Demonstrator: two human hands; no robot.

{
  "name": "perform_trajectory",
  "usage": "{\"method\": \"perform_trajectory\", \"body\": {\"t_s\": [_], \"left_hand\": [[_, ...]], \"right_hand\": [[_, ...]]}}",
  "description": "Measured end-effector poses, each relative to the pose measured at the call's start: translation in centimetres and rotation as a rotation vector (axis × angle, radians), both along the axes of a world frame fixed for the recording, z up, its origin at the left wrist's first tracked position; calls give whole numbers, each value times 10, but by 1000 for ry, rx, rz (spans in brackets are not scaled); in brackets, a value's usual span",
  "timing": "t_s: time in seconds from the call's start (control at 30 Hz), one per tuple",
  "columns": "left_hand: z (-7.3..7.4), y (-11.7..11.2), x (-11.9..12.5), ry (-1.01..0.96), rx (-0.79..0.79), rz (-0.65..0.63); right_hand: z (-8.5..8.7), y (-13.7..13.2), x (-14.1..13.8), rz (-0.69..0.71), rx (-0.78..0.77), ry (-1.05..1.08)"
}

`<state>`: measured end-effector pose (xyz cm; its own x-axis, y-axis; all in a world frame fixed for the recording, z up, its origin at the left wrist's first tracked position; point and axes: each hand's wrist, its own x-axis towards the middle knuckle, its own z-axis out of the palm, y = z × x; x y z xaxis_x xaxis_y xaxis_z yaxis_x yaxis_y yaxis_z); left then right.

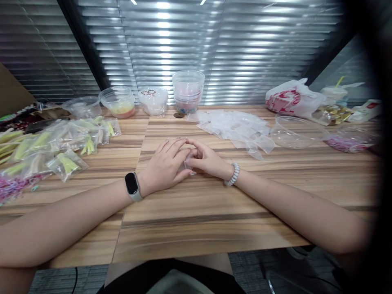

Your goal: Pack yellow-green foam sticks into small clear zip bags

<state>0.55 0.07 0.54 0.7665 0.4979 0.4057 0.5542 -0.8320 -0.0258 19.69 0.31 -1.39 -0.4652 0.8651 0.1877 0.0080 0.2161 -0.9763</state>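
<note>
My left hand lies palm down at the middle of the wooden table, its fingers stretched out and its thumb apart. My right hand meets it from the right, fingers curled in a pinch. Between the hands shows a bit of a small clear plastic bag, gripped by the right fingers; the left hand covers much of it, so its contents cannot be made out. Just beyond my right hand spreads a loose pile of flat clear plastic bags.
At left lie filled zip bags with yellow-green strips, beside small pink and purple pieces. Along the back stand a plastic bowl, a bag-lined tub and stacked clear tubs. A clear container and a red-printed white bag are at right.
</note>
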Motion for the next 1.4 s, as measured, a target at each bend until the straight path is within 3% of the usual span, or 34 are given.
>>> {"method": "perform_trajectory", "body": {"t_s": [0.27, 0.57, 1.0, 1.4], "left_hand": [[-1, 3, -1, -6, 32, -76], [-1, 2, -1, 0, 32, -62], [-2, -1, 0, -6, 0, 2], [-4, 0, -2, -25, -7, -6]], "right_hand": [[1, 0, -3, -9, 26, -33], [0, 0, -3, -60, 136, -124], [2, -2, 0, -48, 75, -106], [-8, 3, 3, -4, 76, -81]]}}
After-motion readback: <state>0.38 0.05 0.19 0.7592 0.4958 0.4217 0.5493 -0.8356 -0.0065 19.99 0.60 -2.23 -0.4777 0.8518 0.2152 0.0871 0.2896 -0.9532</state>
